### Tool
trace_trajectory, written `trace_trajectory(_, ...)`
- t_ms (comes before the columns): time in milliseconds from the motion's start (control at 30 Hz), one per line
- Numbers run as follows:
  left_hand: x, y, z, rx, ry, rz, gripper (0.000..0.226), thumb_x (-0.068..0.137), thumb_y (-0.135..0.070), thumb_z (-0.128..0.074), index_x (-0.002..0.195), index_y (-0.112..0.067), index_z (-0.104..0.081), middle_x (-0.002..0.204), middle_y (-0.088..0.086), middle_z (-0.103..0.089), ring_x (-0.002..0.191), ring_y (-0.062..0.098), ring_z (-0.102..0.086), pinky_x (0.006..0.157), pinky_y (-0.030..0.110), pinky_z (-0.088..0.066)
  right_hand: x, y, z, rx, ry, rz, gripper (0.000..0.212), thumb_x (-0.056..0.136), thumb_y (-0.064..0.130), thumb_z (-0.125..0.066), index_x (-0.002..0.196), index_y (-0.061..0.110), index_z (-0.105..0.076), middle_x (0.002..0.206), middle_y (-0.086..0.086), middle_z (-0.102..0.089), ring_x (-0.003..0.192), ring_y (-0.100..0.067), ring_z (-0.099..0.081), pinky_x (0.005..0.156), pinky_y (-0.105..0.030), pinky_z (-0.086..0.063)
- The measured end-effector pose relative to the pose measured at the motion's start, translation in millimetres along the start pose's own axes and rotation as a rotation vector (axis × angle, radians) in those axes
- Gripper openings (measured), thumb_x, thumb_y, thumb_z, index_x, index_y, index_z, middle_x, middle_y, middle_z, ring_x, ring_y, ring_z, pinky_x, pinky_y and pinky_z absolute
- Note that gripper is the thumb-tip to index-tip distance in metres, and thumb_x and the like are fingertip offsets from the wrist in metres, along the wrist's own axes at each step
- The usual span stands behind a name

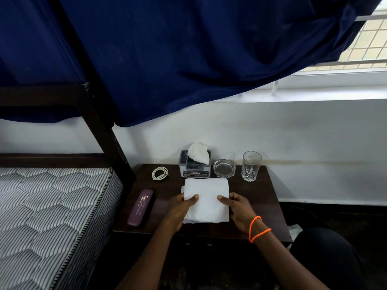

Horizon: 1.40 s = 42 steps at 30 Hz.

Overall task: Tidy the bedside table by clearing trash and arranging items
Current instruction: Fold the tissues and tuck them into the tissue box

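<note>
Bedside table (261,197): dark wood, flat top, front edge partly hidden by forearms. Folded white tissue sheet (206,198), soft, square, edges slightly ragged, lies at centre. Left hand (180,210) pinches its left edge, thumb on top; right hand (236,208) grips the right edge likewise. Behind: tissue box (194,166), round glass ashtray (224,168), cut-glass tumbler (251,165), coiled cable (160,173). Purple case (140,207) at left; lettering illegible.

bare forearms, orange beaded bracelet (258,229), right wrist
</note>
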<state>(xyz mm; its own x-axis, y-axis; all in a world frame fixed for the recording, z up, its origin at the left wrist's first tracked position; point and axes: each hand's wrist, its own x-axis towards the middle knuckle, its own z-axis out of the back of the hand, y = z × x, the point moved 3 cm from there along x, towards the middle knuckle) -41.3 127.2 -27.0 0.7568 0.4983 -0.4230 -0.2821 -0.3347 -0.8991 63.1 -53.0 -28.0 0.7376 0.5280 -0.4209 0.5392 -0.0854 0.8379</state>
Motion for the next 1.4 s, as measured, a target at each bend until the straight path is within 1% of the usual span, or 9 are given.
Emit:
trace_trajectory(133,-3.1,-5.6,-3.1,-0.034,-0.047,0.022,0.025,0.098,-0.032,-0.065,0.107,-0.011,-0.075,0.111,0.008,-0.078,0.105,0.027,-0.074,0.098,0.048,-0.057,-0.6,-2.1,-1.2,0.076,0.032,-0.048,0.024,0.077,0.010,-0.082,0.089,0.008,-0.061,0.108,-0.022,-0.073,0.099,-0.039,-0.070,0.080,-0.056,-0.058)
trace_trajectory(267,-0.6,-6.6,-1.2,-0.080,-0.064,0.046,0.029,0.101,-0.035,-0.058,0.110,-0.011,-0.073,0.115,0.008,-0.077,0.110,0.028,-0.072,0.104,0.053,-0.052,0.6,-2.0,-0.2,0.117,0.044,-0.059,0.027,0.079,0.003,-0.076,0.102,0.003,-0.063,0.115,-0.024,-0.071,0.101,-0.041,-0.069,0.082,-0.051,-0.058)
trace_trajectory(400,-6.7,-8.0,-7.4,-0.033,-0.005,0.082,0.027,0.101,-0.029,-0.060,0.110,-0.009,-0.075,0.099,0.004,-0.081,0.094,0.024,-0.076,0.094,0.047,-0.058,1.0,-3.3,0.1,0.041,-0.005,-0.036,0.027,0.077,0.000,-0.076,0.102,-0.001,-0.065,0.114,-0.030,-0.069,0.090,-0.038,-0.069,0.073,-0.047,-0.057)
trace_trajectory(533,-5.7,-7.2,-9.4,-0.056,0.027,0.085,0.029,0.102,-0.030,-0.057,0.115,-0.009,-0.073,0.114,0.011,-0.077,0.107,0.029,-0.073,0.100,0.054,-0.055,2.8,-5.5,1.4,0.061,-0.012,-0.050,0.034,0.077,-0.003,-0.076,0.109,-0.007,-0.065,0.110,-0.026,-0.072,0.097,-0.042,-0.070,0.082,-0.052,-0.058)
trace_trajectory(700,-6.2,-7.5,-8.1,-0.025,0.046,0.054,0.025,0.099,-0.033,-0.062,0.107,-0.013,-0.075,0.105,0.001,-0.079,0.098,0.019,-0.074,0.078,0.034,-0.058,1.7,-5.8,2.4,0.034,-0.016,-0.052,0.035,0.078,-0.004,-0.076,0.112,-0.007,-0.067,0.110,-0.025,-0.072,0.103,-0.046,-0.068,0.090,-0.063,-0.054)
trace_trajectory(833,0.4,2.2,0.2,0.058,0.034,-0.027,0.026,0.088,-0.015,-0.077,0.113,-0.007,-0.075,0.113,0.013,-0.078,0.105,0.031,-0.074,0.097,0.052,-0.057,-0.4,-5.0,0.3,0.025,-0.001,-0.051,0.038,0.077,0.000,-0.078,0.112,-0.007,-0.067,0.111,-0.026,-0.072,0.102,-0.045,-0.069,0.091,-0.064,-0.052)
trace_trajectory(1100,1.2,-1.2,1.5,0.064,-0.027,-0.121,0.023,0.089,-0.012,-0.075,0.112,-0.010,-0.076,0.109,0.010,-0.079,0.106,0.034,-0.073,0.099,0.056,-0.055,-3.0,1.0,-5.6,-0.113,-0.007,0.114,0.023,0.085,0.000,-0.072,0.107,-0.005,-0.070,0.107,-0.025,-0.073,0.101,-0.043,-0.070,0.092,-0.061,-0.054)
trace_trajectory(1267,-5.7,-21.1,-3.8,0.060,-0.071,-0.319,0.022,0.090,-0.007,-0.073,0.112,-0.007,-0.076,0.107,0.004,-0.080,0.102,0.018,-0.075,0.091,0.032,-0.059,-9.6,24.9,-15.2,-0.239,-0.071,0.396,0.020,0.085,-0.001,-0.072,0.105,0.002,-0.073,0.098,-0.012,-0.078,0.087,-0.022,-0.074,0.078,-0.037,-0.062)
trace_trajectory(1400,-5.7,-24.5,-3.5,0.077,-0.065,-0.381,0.026,0.089,-0.003,-0.074,0.115,-0.006,-0.074,0.108,0.005,-0.079,0.100,0.013,-0.075,0.082,0.021,-0.058,-10.4,28.0,-19.7,-0.306,-0.044,0.452,0.026,0.084,-0.002,-0.074,0.108,0.007,-0.072,0.098,-0.007,-0.078,0.089,-0.019,-0.074,0.076,-0.031,-0.061)
